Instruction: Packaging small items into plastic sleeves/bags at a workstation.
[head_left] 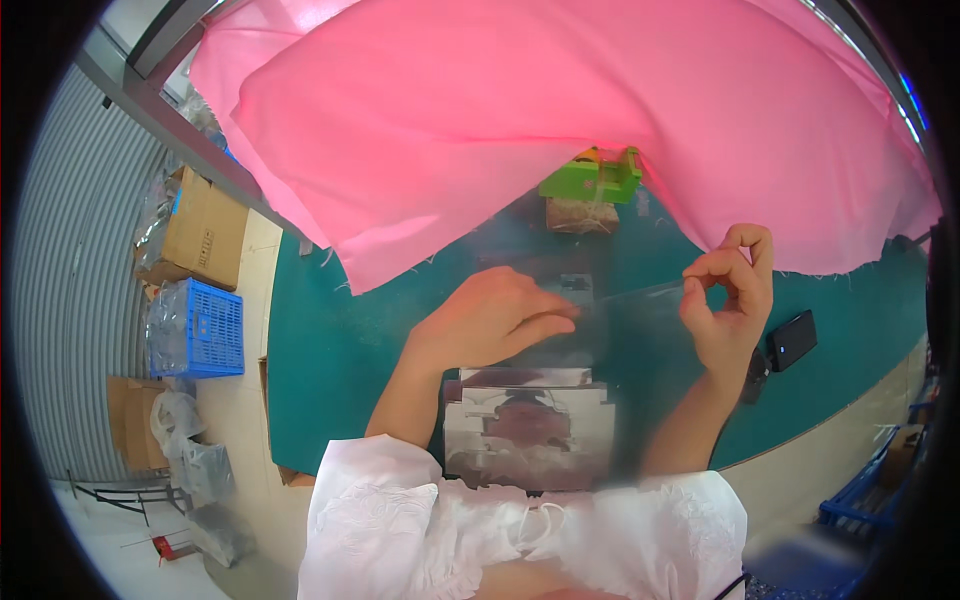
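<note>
In the head view, a thin clear strip (640, 294) is held above a green table (350, 340), its ends apparently pinched by thumb and forefinger of the left hand (490, 318) and right hand (735, 300). Its long axis runs crosswise, the right end pointing slightly away from the body. Even tension and light fingertip contact are probably called for, so creasing is avoided.
</note>
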